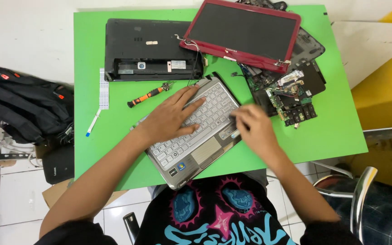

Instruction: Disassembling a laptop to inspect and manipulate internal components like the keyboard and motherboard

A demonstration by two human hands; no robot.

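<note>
A silver laptop keyboard deck (207, 152) lies tilted on the green table (110, 136). My left hand (171, 118) rests flat on its white keys, fingers spread. My right hand (255, 127) is at the deck's right edge, fingers curled and touching the rim; the hand is blurred. An orange-and-black screwdriver (147, 96) lies just left of my left hand's fingertips.
A black laptop base (150, 50) lies upside down at the back. A red-framed screen lid (243, 31) leans at the back right above loose circuit boards (291, 97). A white ribbon cable (103, 88) lies at the left. A black backpack (23, 104) sits beside the table, a chair (364, 190) at right.
</note>
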